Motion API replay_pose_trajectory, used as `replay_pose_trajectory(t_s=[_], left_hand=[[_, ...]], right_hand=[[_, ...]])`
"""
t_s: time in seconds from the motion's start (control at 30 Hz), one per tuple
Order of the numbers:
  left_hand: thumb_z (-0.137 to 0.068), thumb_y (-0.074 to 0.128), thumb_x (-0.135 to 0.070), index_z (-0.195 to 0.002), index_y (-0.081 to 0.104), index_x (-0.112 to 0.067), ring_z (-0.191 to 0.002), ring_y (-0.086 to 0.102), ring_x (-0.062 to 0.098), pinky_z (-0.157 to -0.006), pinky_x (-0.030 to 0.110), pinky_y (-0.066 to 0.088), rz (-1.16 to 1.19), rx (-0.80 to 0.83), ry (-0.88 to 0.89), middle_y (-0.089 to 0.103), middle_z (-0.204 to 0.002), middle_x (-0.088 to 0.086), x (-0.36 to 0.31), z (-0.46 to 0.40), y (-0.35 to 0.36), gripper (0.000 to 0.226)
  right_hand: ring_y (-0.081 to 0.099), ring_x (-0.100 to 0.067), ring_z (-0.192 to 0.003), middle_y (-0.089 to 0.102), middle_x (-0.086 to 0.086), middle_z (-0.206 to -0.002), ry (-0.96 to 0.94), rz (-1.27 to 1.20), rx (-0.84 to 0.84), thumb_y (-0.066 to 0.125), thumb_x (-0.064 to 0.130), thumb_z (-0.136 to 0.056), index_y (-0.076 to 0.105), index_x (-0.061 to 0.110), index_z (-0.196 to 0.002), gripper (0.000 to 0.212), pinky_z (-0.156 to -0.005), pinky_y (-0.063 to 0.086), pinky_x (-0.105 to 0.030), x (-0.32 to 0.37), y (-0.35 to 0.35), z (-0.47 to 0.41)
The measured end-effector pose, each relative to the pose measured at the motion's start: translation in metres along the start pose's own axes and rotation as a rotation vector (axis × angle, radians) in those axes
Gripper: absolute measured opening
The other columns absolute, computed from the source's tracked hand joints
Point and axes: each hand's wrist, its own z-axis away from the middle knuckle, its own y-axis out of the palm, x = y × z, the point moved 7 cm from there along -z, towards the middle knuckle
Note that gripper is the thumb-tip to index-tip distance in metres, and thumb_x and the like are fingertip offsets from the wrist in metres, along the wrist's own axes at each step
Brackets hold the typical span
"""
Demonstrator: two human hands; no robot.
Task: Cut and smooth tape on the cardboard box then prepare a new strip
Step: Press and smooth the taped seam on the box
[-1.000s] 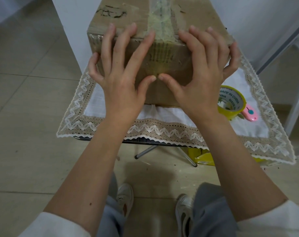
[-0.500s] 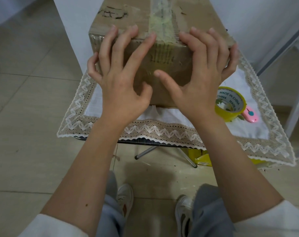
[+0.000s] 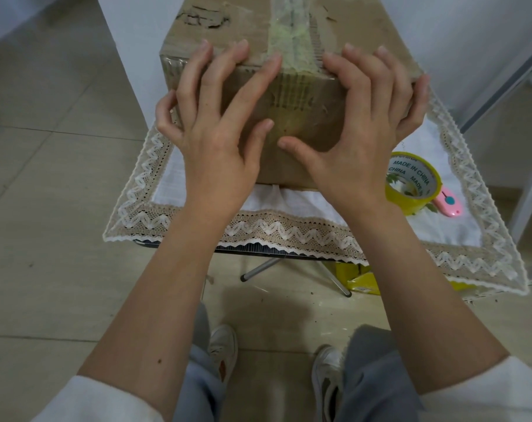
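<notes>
A worn cardboard box (image 3: 362, 22) stands on a small table with a lace-edged cloth (image 3: 289, 229). A strip of clear yellowish tape (image 3: 292, 74) runs down the box's top and over its near face. My left hand (image 3: 219, 129) and my right hand (image 3: 359, 132) lie spread on the near face, fingertips at the top edge on either side of the tape, thumbs close together low on the face. Neither hand holds anything. A yellow tape roll (image 3: 413, 184) sits on the cloth to the right of my right hand, with a small pink cutter (image 3: 448, 204) beside it.
The table has thin metal legs (image 3: 258, 269) over a tiled floor. A yellow package (image 3: 362, 278) lies on the floor under the right side. My feet in white shoes (image 3: 225, 345) are below. A white wall and a metal frame (image 3: 502, 80) stand at the right.
Both hands stay pressed on the box's near face. The thumbs have shifted along the tape, apart and then back toward each other. The camera view has drifted slightly.
</notes>
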Motion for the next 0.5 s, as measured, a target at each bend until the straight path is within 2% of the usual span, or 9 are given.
replay_pose_trajectory(t_s=[0.17,0.33,0.5], left_hand=[[-0.073,0.073,-0.033,-0.143,0.047,-0.037,-0.145,0.021,0.017,-0.110,0.050,0.022,-0.011,0.087,0.020,0.040,-0.153,-0.005,-0.0025,0.0001,-0.0001,0.074],[-0.082,0.068,-0.055,-0.140,0.050,-0.038,-0.143,0.023,0.015,-0.109,0.051,0.023,0.000,0.034,0.006,0.043,-0.150,-0.006,-0.0011,-0.0007,0.0009,0.063],[-0.084,0.072,-0.049,-0.139,0.051,-0.039,-0.142,0.023,0.014,-0.107,0.045,0.020,-0.003,0.002,0.001,0.045,-0.149,-0.006,0.0005,0.0001,0.0012,0.060]], right_hand=[[0.033,-0.021,-0.139,0.051,0.002,-0.142,-0.016,0.058,0.069,0.080,0.068,-0.053,0.055,0.023,-0.135,0.096,-0.117,0.011,-0.055,-0.0019,0.0014,0.0001],[0.035,-0.021,-0.138,0.054,0.001,-0.139,-0.005,0.012,0.038,0.075,0.073,-0.064,0.058,0.022,-0.132,0.086,-0.117,0.012,-0.057,-0.0013,0.0000,-0.0004],[0.038,-0.019,-0.134,0.057,0.003,-0.135,-0.001,0.017,-0.004,0.074,0.074,-0.065,0.061,0.024,-0.129,0.082,-0.116,0.015,-0.055,-0.0023,-0.0008,-0.0009]])
